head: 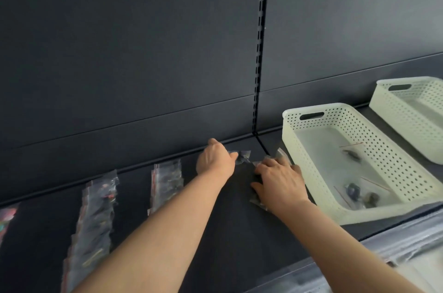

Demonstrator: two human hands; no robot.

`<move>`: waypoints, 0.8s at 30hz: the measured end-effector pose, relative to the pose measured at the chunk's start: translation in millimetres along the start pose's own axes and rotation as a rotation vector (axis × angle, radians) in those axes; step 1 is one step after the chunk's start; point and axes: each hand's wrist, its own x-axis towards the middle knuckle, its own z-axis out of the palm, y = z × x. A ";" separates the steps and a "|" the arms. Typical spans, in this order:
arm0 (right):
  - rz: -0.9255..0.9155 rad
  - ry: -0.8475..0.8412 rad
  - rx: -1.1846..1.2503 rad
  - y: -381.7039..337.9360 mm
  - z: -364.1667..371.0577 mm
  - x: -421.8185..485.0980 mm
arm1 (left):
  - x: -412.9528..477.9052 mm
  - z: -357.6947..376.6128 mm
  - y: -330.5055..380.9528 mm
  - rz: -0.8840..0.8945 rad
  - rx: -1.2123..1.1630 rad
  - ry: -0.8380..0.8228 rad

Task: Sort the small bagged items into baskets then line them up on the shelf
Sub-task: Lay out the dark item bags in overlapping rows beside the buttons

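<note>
Our left hand [215, 161] pinches a small bag [244, 156]; right hand [279, 179] lies flat-fingered on other bags [259, 204]. Light, slippery film, so we'd take an edge. Basket [302, 173] waits at three o'clock.

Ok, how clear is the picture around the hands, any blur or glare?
Head view: left hand and right hand soft with motion blur, the small bag between them smeared; bottom right corner blurred; near basket sharper; no glare, even light.

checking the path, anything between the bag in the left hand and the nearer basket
The right hand, resting flat on other bags, lies between the bag that the left hand pinches and the nearer basket. Nothing else visible.
</note>
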 end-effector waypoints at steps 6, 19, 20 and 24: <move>0.010 0.029 0.055 6.7 -3.4 5.3 | 9.2 6.7 3.3 -0.030 -0.074 0.010; 0.214 -0.122 1.296 -34.5 -1.9 4.4 | -37.4 -36.7 -43.6 0.212 -0.527 -0.002; 0.228 -0.130 1.355 -39.1 -1.7 2.0 | -41.9 -40.5 -49.5 0.209 -0.558 -0.023; 0.214 -0.168 1.510 -58.3 -7.0 -12.6 | -57.4 -53.0 -81.1 0.169 -0.561 -0.011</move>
